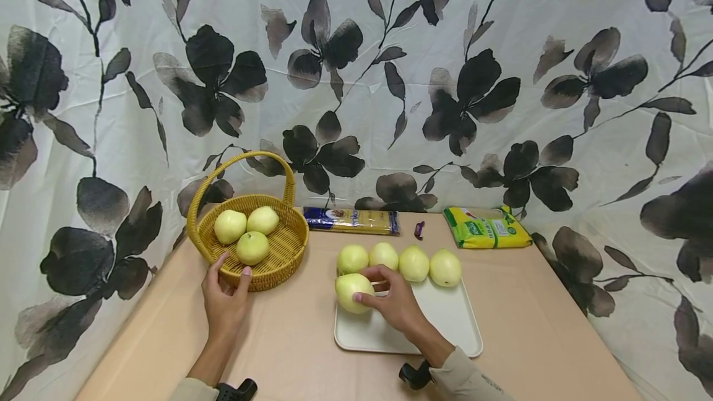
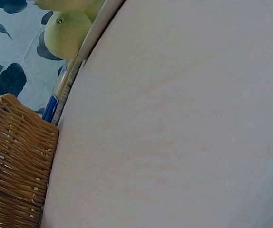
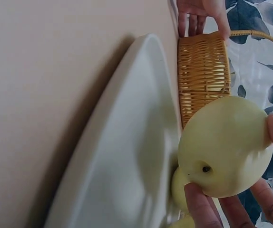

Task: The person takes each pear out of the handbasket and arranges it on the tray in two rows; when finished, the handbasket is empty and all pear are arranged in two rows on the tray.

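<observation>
your left hand (image 1: pixel 225 308) touches the near side of the wicker basket (image 1: pixel 281 272), left of centre, thumb and fingers apart. your right hand (image 1: pixel 398 303) pinches a pale green fruit (image 1: pixel 351 293) over the white tray (image 1: pixel 412 336), lower centre. four fruits (image 1: pixel 414 263) line the tray's far end; three more fruits (image 1: pixel 230 227) sit in the basket. behind lie a blue-and-gold packet (image 1: pixel 352 221), a purple wrapper (image 1: pixel 419 230) and, centre right, a yellow-green packet (image 1: pixel 487 229).

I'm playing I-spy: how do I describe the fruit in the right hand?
On the table, find the white tray, right of the wicker basket. Four pale green fruits line its far edge; just in front of the row's left end is your fruit. It looks like its neighbours, but it's the only one the right hand grips.
</observation>
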